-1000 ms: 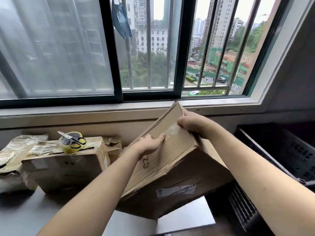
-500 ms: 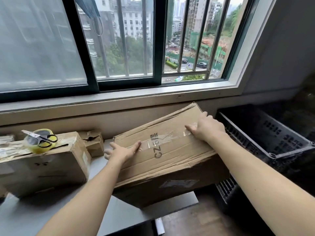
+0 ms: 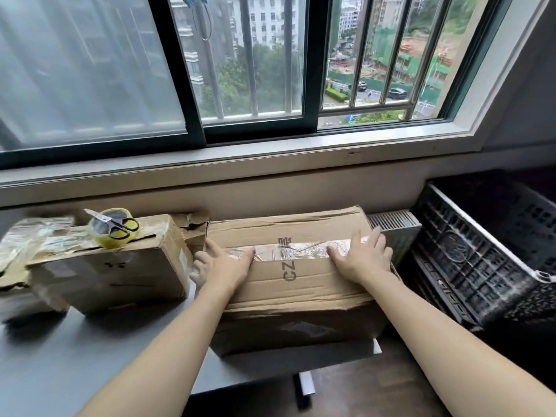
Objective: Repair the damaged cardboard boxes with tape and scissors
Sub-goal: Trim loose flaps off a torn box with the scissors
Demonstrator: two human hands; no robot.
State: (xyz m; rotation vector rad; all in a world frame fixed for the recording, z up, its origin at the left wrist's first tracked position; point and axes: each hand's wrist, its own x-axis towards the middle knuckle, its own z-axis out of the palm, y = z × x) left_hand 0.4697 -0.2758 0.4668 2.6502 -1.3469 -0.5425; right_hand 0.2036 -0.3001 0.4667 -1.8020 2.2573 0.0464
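Cardboard, brown and creased, the big box (image 3: pixel 296 278) lay flat on the grey table (image 3: pixel 75 350) where a second earlier we had held it tilted on edge. Our left hand (image 3: pixel 224 267) and right hand (image 3: pixel 362 255), fingers spread, pressed the clear tape strip (image 3: pixel 288 251) over its seam; that repair looked nearly finished.

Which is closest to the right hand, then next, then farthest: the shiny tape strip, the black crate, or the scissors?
From the right hand:
1. Shiny tape strip, right under its fingers on the box top.
2. Black crate, off to its right.
3. Scissors, far left, on the yellow tape roll.
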